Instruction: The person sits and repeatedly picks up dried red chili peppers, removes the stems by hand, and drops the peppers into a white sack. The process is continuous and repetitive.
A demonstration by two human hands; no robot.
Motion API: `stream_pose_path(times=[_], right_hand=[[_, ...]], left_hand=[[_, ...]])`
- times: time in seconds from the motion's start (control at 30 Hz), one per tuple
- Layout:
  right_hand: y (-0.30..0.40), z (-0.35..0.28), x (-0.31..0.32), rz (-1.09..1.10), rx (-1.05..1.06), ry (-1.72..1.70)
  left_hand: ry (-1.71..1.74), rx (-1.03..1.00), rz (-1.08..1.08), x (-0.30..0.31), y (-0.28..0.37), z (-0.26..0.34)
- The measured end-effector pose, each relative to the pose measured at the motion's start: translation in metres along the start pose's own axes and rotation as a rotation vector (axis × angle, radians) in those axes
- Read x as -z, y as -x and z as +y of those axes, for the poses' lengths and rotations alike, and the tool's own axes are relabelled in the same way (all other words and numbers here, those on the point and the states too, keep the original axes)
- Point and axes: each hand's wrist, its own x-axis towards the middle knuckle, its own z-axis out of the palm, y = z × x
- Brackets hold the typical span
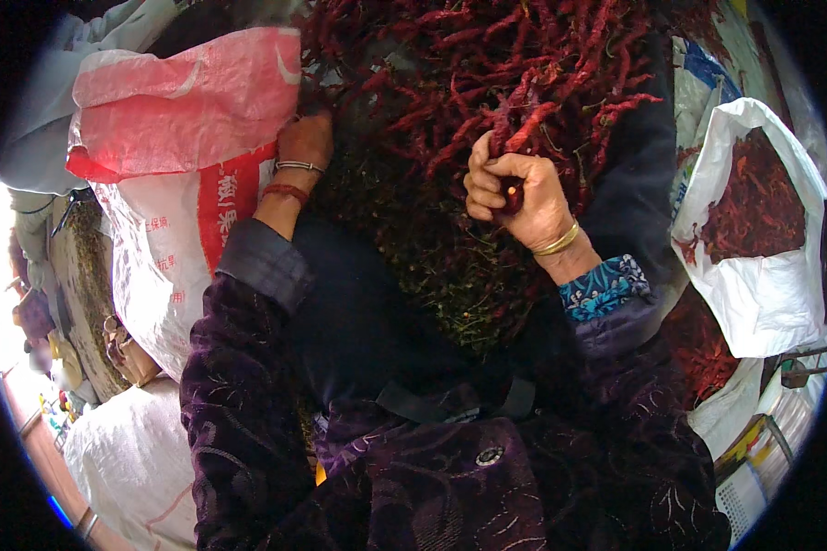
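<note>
My right hand (524,186), with a gold bangle at the wrist, is closed around dried red chili peppers (531,127), which stick out past its index finger. A dark red piece also shows at the curled palm. Just beyond lies a large heap of dried red chilies (468,41). Beside the rim of a red and white woven sack (193,103) is my left hand (306,141). Shadow hides its fingertips, so what they hold cannot be told. Below both hands, a mound of green-brown stems and debris (455,275) rests on dark cloth between my legs.
At the right stands an open white woven sack (758,296) of red chilies, with more chilies (703,351) beside it. A full-looking white sack (131,461) sits at the lower left. Another person's grey-sleeved arm (48,138) shows at the far left.
</note>
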Motion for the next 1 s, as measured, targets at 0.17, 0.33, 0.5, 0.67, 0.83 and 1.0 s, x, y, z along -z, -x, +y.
stream_pose_path(times=[0.17, 0.33, 0.5, 0.67, 0.83, 1.0], right_hand=[[-0.001, 0.005, 0.002, 0.059, -0.132, 0.072], [-0.003, 0.021, 0.007, -0.014, 0.149, 0.453], [0.005, 0.011, -0.009, -0.018, 0.114, 0.003], [0.006, 0.002, -0.002, 0.013, 0.196, 0.087], [0.008, -0.002, -0.003, -0.032, 0.177, 0.176], [0.011, 0.006, -0.017, 0.066, 0.359, 0.480]], left_hand=[[0.417, -0.132, 0.525, 0.078, 0.041, 0.076], [0.977, -0.213, 0.507, 0.104, 0.094, 0.137], [1.078, -0.232, 0.430, 0.095, 0.098, 0.148], [1.136, -0.094, 0.413, 0.100, 0.104, 0.148], [1.725, 0.270, -0.193, 0.091, 0.095, 0.128], [1.648, 0.094, -0.405, 0.095, 0.099, 0.136]])
